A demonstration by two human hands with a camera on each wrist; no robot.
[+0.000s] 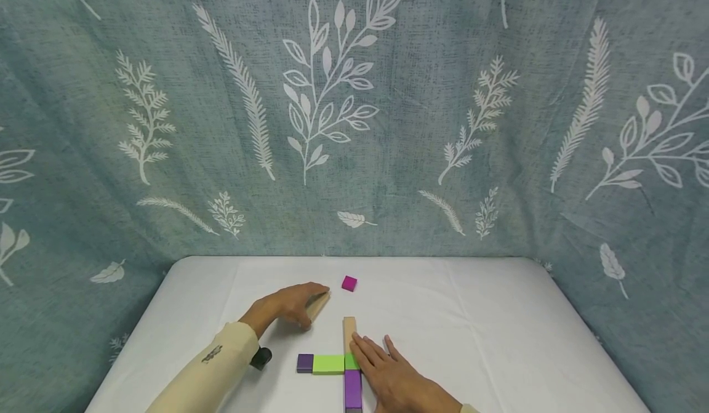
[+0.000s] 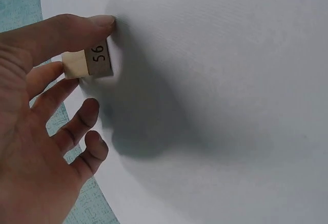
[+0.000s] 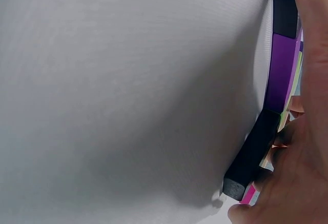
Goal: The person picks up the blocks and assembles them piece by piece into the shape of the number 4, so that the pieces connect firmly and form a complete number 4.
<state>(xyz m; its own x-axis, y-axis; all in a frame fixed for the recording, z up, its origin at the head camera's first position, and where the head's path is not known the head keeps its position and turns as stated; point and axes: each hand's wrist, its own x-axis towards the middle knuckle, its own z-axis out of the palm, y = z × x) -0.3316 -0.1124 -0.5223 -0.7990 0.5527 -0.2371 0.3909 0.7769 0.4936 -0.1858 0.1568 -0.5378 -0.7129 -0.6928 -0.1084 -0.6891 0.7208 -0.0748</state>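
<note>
My left hand [image 1: 293, 304] pinches a plain wooden block [image 1: 318, 307] between thumb and fingers, over the left middle of the table. In the left wrist view, the block's end [image 2: 100, 60] bears the printed number 56. My right hand [image 1: 396, 373] lies flat with straight fingers along the right side of a row of blocks. That row has a long wooden block [image 1: 349, 327] at the far end, then a small green block [image 1: 351, 362] partly covered by fingers, then a purple block [image 1: 352, 389]. A lime block [image 1: 328, 364] and a dark purple block [image 1: 305, 363] branch off leftward.
A magenta block [image 1: 349, 283] sits apart, beyond the row. The white table [image 1: 487, 339] has a far edge close to a green leaf-patterned cloth [image 1: 410, 154]. A small black device [image 1: 261, 358] is at the left wrist.
</note>
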